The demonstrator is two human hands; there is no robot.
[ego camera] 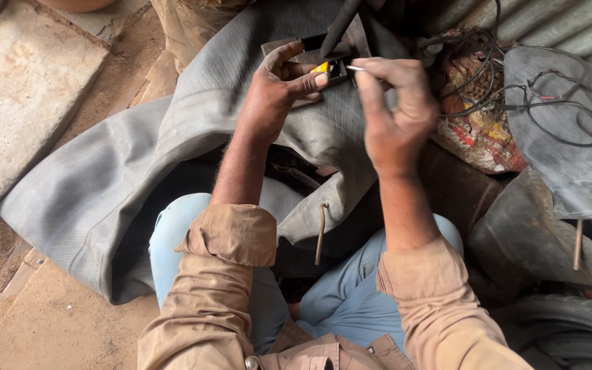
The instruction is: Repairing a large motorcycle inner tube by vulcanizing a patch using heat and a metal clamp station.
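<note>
A small matchbox [328, 68] is pinched in the left hand [275, 89]. A thin matchstick [355, 68] is pinched in the right hand [393, 113], over the grey rubber tube [104, 185].

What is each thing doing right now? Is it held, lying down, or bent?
left hand: closed round a small black and yellow box.
small black and yellow box: held over the tube.
right hand: pinching a thin stick at the box.
thin stick: held level, tip at the box.
grey rubber tube: limp, draped over the lap.
metal valve stem: sticking out, bent.
black wires: tangled, lying loose.
</note>
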